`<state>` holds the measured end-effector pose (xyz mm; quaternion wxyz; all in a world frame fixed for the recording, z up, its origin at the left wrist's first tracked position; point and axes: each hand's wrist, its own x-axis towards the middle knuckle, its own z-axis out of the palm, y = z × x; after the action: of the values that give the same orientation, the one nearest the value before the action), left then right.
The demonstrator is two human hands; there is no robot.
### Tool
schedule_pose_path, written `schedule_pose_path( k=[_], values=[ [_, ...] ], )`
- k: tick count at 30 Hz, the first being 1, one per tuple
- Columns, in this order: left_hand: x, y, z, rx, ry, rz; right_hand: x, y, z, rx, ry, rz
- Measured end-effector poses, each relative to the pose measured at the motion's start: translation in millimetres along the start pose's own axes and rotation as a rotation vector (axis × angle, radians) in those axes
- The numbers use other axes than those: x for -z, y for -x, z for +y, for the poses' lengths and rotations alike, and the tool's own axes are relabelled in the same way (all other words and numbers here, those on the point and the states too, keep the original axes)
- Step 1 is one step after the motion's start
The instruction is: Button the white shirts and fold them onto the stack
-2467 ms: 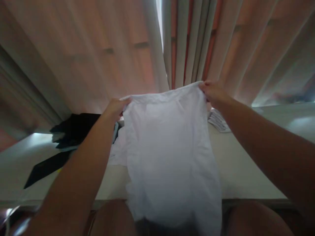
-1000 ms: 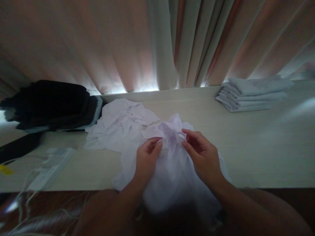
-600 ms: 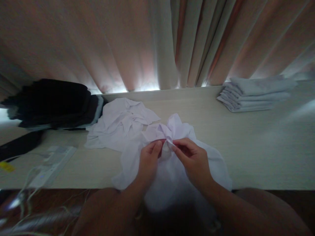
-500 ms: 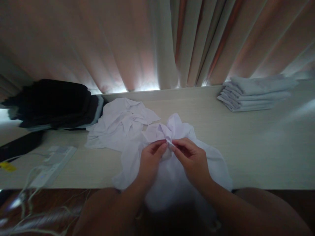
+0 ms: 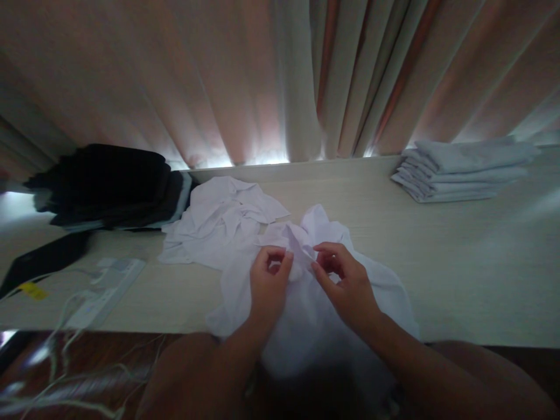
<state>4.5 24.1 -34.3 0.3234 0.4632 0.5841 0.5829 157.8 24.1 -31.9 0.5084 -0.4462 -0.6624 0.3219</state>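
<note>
Bare left hand (image 5: 268,286): centre of the frame, thumb and forefinger tips nearly meeting against the left side of a raised fold; cannot tell whether cloth is caught between them.
Loose white garment of thin cloth (image 5: 301,326): lower centre, under and between both hands; its bunched end points up the frame, its length running down over the near edge into shadow.
Bare right hand (image 5: 352,289): just right of centre, appearing to pinch the fold's edge between thumb and forefinger; neither hand is clearly nearer the garment.
Pale wood-grain counter (image 5: 472,268): crosses the frame from left to right beneath everything.
Flat dark panel-like item (image 5: 48,256): left edge, below a tall pile of folded black cloth (image 5: 109,186) at upper left.
White power strip (image 5: 105,294): lower left, slanting, with pale cables (image 5: 65,350) trailing off the counter and a yellow tag (image 5: 33,290) beside it.
Rumpled second white garment (image 5: 223,216): left of centre, meeting the loose one.
Neat stack of folded white cloth (image 5: 464,172): upper right, well apart from both hands.
Pinkish-beige pleated curtains (image 5: 210,87): whole top, light leaking beneath.
</note>
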Motion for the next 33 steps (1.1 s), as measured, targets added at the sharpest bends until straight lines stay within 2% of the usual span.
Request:
schedule_pose_path(
  k=[3,6,10,13,19,23,27,30,33],
  values=[
    [-4.5,4,-3,-0.024,0.034,-0.048,-1,1,-2,0.032,0.032,-0.103],
    [-5.4,9,-3,0.002,0.102,-0.094,-1,3,-3,0.039,0.0,-0.126],
    [-1.2,10,1,0.023,0.196,-0.095,2,4,-4,0.031,-0.104,-0.194],
    [0.5,11,3,0.03,0.235,-0.127,5,2,-1,0.009,-0.139,-0.194],
    [0.9,13,0,0.042,0.243,-0.202,11,-5,2,0.098,0.082,-0.21],
    [2.4,14,2,0.044,0.196,-0.247,13,-8,0,0.016,0.079,-0.174],
    [2.1,13,6,0.049,0.106,-0.242,15,-9,-1,-0.011,0.106,-0.193],
    [1.3,12,6,0.042,0.039,-0.242,20,-12,-1,0.034,0.192,-0.222],
    [0.0,11,5,0.064,0.01,-0.224,27,-17,0,0.16,0.348,-0.212]
  ],
)
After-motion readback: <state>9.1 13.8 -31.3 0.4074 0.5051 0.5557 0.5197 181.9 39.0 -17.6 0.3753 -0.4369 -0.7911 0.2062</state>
